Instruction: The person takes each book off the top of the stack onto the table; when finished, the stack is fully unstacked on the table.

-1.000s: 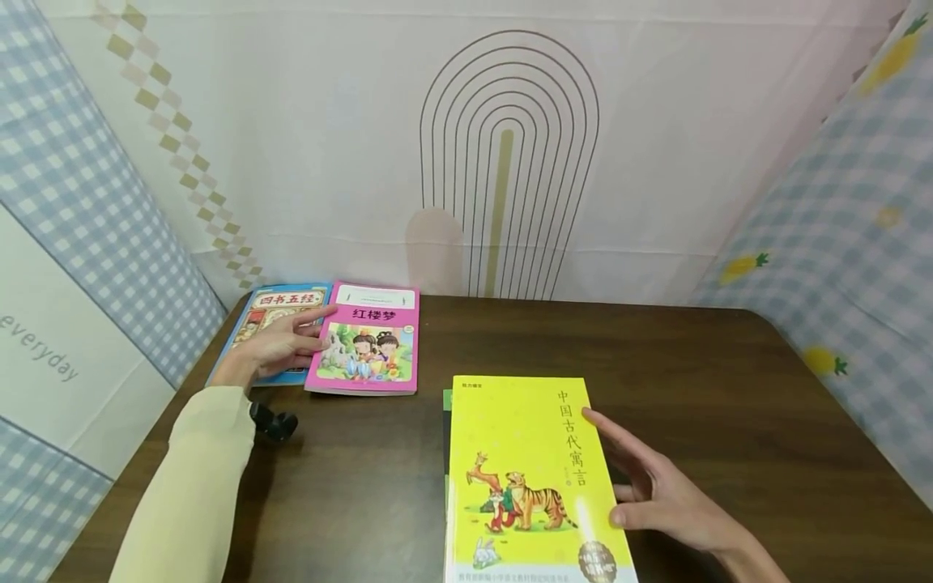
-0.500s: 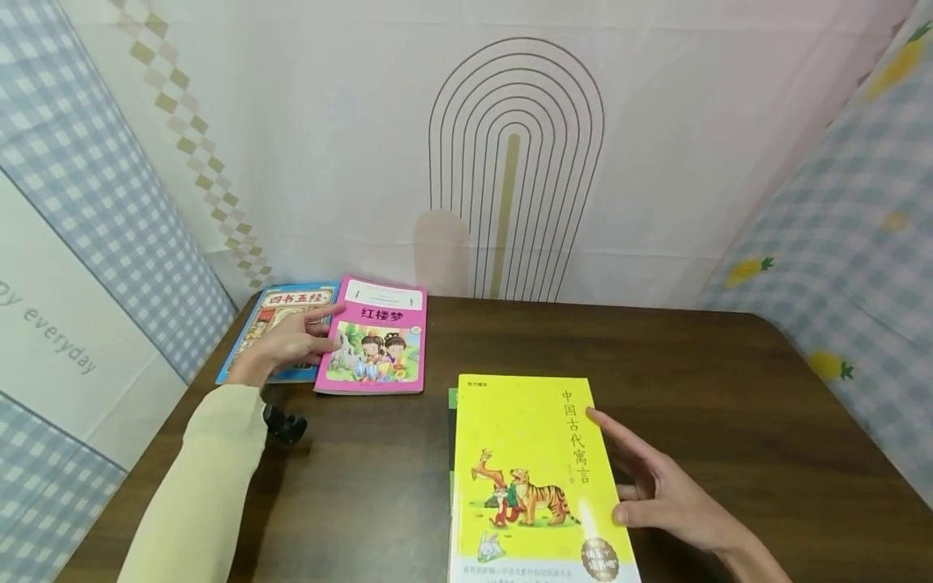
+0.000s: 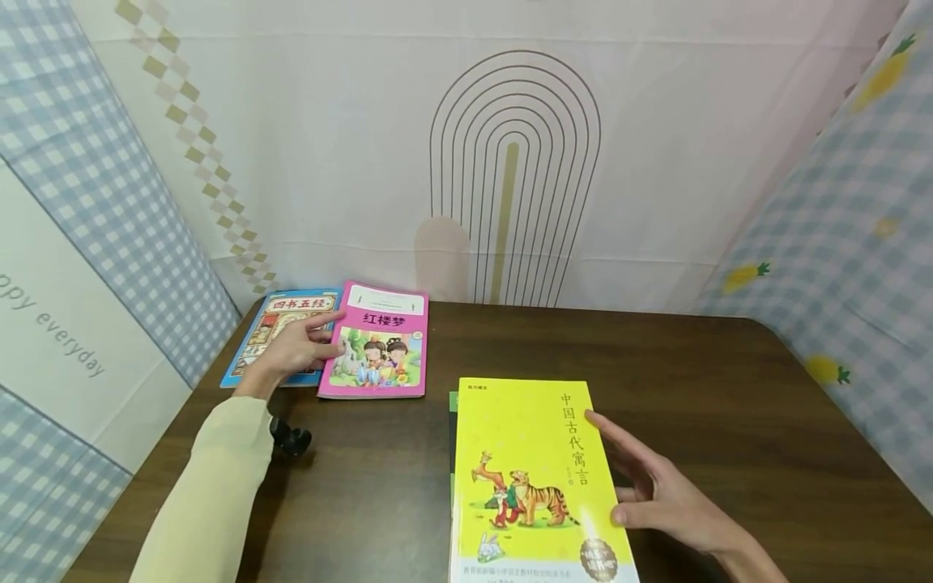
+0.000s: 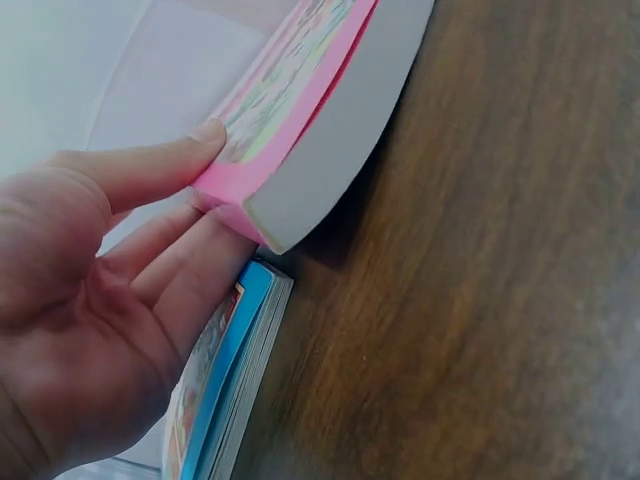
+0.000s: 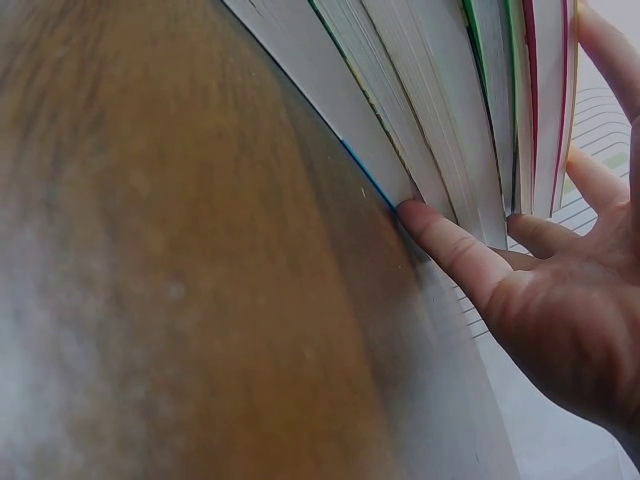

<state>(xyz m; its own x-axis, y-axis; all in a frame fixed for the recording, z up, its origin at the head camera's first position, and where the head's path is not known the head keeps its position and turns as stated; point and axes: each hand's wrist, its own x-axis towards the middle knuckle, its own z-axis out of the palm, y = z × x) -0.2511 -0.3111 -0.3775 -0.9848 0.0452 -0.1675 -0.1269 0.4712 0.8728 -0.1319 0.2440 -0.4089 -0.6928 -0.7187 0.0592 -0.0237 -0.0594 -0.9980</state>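
Observation:
At the back left of the table, my left hand (image 3: 295,350) pinches the spine side of a pink picture-cover book (image 3: 379,356). In the left wrist view its thumb (image 4: 165,170) lies on the cover and the fingers press under the spine. A blue-edged book (image 4: 225,375) lies beside it, partly behind that hand in the head view. My right hand (image 3: 659,494) rests with spread fingers along the right side of a book stack, topped by a yellow book (image 3: 521,437) with a tiger picture. In the right wrist view its fingers touch the stacked page edges (image 5: 440,110).
The dark wooden table (image 3: 350,486) reaches back to a white cloth (image 3: 328,162) with an arch pattern. A checked cloth (image 3: 838,202) hangs on the right. A small black device (image 3: 291,438) sits at the left wrist.
The head view has shifted slightly, so the books appear a little farther right. Both hands keep their hold and contact, with hardly any movement.

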